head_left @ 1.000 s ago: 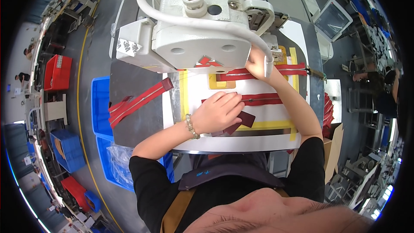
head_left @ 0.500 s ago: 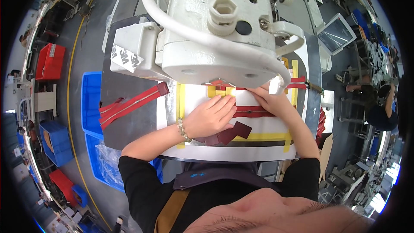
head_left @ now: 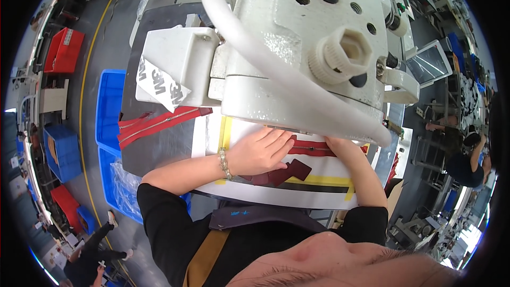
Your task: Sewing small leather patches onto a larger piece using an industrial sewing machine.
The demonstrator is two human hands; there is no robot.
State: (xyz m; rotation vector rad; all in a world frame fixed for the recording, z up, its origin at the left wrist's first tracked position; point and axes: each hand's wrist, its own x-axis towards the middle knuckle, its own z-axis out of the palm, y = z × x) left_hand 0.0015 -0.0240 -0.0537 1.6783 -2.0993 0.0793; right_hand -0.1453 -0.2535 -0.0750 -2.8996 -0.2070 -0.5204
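My left hand (head_left: pixel 260 152), a beaded bracelet at its wrist, lies palm down with fingers stretched out on the white work plate (head_left: pixel 324 191). Its fingertips reach the lower edge of the white sewing machine head (head_left: pixel 265 95). My right hand (head_left: pixel 341 148) rests beside a red zipper strip (head_left: pixel 313 148); the machine head and its hose hide its fingers. Between the hands and my body lie several dark red square patches (head_left: pixel 299 169), partly under my left hand. The needle area is hidden behind the machine head.
Red zipper strips (head_left: pixel 159 124) lie on the dark table to the left. Blue bins (head_left: pixel 110 109) stand beyond that edge, one holding clear plastic. A thick white hose (head_left: pixel 276 69) crosses the machine head. A screen (head_left: pixel 428 62) stands at right; a person (head_left: pixel 87 258) is at lower left.
My view has moved closer to the machine, which now covers my right fingers and the yellow frame near the needle. Both hands stay near the same place. A walking person appears at lower left.
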